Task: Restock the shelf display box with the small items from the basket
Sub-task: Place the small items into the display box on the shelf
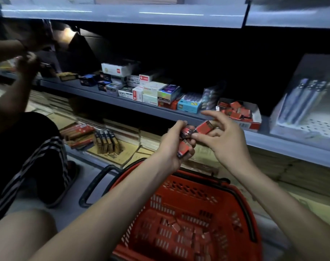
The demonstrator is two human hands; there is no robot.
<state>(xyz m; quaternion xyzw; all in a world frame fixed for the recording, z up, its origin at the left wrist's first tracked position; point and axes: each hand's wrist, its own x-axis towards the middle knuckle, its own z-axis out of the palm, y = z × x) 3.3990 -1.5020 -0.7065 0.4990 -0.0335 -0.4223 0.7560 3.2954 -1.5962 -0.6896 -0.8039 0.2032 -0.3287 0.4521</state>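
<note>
My left hand point(174, 142) grips a bunch of small red boxes point(183, 149) above the red basket point(181, 187). My right hand point(219, 137) pinches one small red box point(204, 127) between thumb and fingers, right beside the left hand's bunch. A few more small red boxes point(179, 226) lie on the basket floor. The white and red display box point(252, 123) stands on the grey shelf point(107, 96) just beyond my right hand, with several red boxes piled loosely inside it.
Another person in black striped shorts point(24, 157) crouches at the left, hands raised at the shelf. Stacked stationery boxes point(151, 89) fill the shelf's middle. A white pen display point(307, 110) stands at the right. Books and packs point(103, 140) lie on the bottom shelf.
</note>
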